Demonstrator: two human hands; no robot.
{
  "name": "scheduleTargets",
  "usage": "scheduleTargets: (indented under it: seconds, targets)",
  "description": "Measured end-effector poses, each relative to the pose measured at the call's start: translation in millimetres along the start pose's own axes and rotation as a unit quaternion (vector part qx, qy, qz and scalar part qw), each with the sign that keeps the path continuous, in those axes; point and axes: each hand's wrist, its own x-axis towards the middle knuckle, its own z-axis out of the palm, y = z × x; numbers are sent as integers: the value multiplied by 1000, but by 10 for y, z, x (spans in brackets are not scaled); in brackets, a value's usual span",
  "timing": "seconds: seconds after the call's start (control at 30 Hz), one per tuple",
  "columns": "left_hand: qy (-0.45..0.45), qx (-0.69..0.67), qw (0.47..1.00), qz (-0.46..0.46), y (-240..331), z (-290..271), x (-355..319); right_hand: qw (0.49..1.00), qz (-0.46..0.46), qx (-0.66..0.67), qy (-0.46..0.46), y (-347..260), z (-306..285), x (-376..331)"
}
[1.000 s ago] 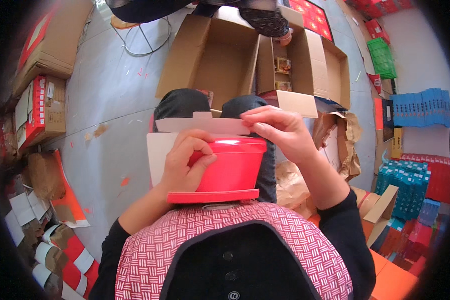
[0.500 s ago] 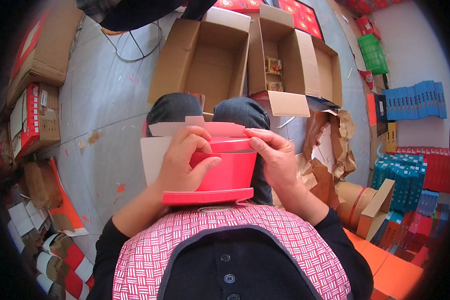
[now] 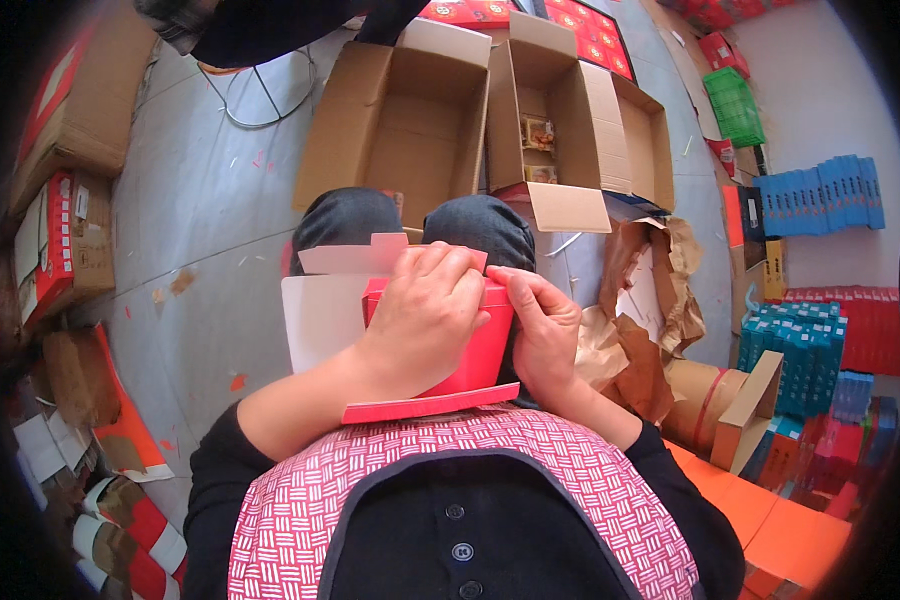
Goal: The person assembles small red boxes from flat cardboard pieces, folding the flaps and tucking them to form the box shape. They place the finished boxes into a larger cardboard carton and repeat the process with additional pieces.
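A red cardboard box [image 3: 484,360] with a pale inside rests on my lap, partly folded. Its pale flaps [image 3: 340,261] stand up at the far side, and a red strip-like flap [image 3: 430,403] lies along the near side against my apron. My left hand [image 3: 425,318] reaches over the box, fingers curled at its far right edge; it covers much of the box, and its fingertips are partly hidden. At the box's right far corner, my right hand [image 3: 542,318] pinches the red edge between thumb and fingers.
Beyond my knees stand two open brown cartons [image 3: 425,130] [image 3: 560,110]; the right one holds small packages. Crumpled brown paper [image 3: 645,300] lies at right, near stacked blue boxes [image 3: 820,197] and teal boxes [image 3: 792,345]. More cartons [image 3: 90,235] line the left. Another person's dark clothing [image 3: 270,30] shows at top.
My left hand has moved right across the box, from its left part to the right far corner, and its fingers have curled. My right hand remains at that corner. The view has shifted slightly.
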Motion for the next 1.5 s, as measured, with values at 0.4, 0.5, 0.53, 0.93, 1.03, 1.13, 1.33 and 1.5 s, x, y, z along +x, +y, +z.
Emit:
scheduleTargets:
  seconds: [0.4,0.5,0.53,0.93,1.03,1.13,1.33,1.5]
  targets:
    - [96,-61,993,12,-323,-418,-158,974,-143,-121,-129,72,-111,-114]
    - [120,-359,915,-142,-506,-346,-573,974,-153,-101,-132,110,-87,-119]
    - [109,-392,898,-169,-454,-281,-638,973,-158,-102,-132,130,-70,-114]
    - [44,-483,861,-153,-430,-116,-711,927,-257,-255,-100,145,57,-121]
    - [-8,-651,745,-145,-569,-194,-724,923,-263,-265,-96,123,43,-120]
    - [-21,-710,684,-167,-634,-147,-760,907,-288,-287,-108,94,27,-104]
    - [-80,-726,673,-115,-685,-46,-740,939,-248,-153,-181,52,88,-123]
    - [-46,-759,623,-182,-521,-119,-683,951,-223,-115,-181,140,89,-6]
